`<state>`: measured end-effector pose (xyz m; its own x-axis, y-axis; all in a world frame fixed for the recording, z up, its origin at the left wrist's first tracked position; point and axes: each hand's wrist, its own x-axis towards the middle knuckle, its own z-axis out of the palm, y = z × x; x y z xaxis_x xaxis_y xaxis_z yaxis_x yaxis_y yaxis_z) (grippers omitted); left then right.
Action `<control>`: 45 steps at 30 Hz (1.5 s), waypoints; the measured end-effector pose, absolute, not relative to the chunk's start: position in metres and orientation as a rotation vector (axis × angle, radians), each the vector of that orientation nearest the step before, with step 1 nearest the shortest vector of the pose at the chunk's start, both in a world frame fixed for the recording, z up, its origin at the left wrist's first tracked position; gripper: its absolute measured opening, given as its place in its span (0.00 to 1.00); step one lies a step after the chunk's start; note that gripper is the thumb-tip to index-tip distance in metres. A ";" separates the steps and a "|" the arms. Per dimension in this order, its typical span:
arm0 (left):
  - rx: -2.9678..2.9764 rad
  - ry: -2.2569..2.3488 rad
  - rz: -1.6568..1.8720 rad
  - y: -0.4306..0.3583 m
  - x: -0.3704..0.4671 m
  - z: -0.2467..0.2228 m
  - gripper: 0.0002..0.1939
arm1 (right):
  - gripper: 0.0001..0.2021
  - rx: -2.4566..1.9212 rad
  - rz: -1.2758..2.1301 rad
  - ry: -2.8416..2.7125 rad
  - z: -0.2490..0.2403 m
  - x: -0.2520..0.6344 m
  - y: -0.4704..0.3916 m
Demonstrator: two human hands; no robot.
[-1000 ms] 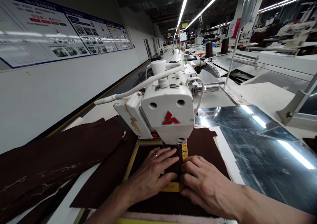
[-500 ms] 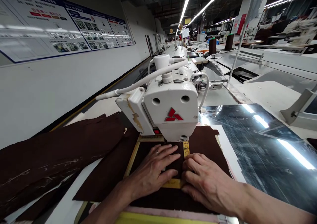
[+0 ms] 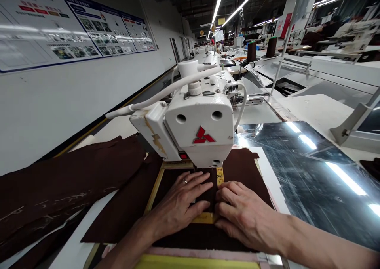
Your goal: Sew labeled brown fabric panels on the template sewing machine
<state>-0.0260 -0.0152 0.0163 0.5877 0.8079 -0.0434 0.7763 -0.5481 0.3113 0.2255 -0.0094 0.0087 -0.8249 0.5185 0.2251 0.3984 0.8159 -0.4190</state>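
Observation:
My left hand (image 3: 183, 201) lies flat on the dark brown fabric (image 3: 242, 166), fingers stretched and slightly spread, a ring on one of them. The fabric shows inside and around a yellow frame (image 3: 220, 176), which bears handwritten marks. Curled fingers of my right hand (image 3: 245, 215) grip the frame's right side; the fingertips are partly hidden. Directly ahead of both hands stands the white head of a sewing machine (image 3: 200, 120) with a red three-diamond badge. Its needle area is mostly hidden behind the head and my left fingers.
More brown fabric (image 3: 59, 178) with loose thread ends is heaped on the left. A shiny dark plate (image 3: 297, 178) covers the table at right. Brown thread cones (image 3: 271, 48) stand farther back. A wall with a poster board (image 3: 74, 27) runs along the left.
The whole view has shifted slightly, so the machine and hands appear a little farther left. Both hands keep their places on the fabric and the frame.

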 end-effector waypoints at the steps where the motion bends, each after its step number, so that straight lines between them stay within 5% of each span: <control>1: 2.525 1.295 0.148 -0.015 -0.026 0.016 0.26 | 0.07 -0.697 0.513 -2.669 0.008 0.226 -0.009; 45: 2.525 1.275 0.175 -0.011 -0.024 0.013 0.24 | 0.09 -0.731 0.712 -2.391 0.008 0.236 -0.002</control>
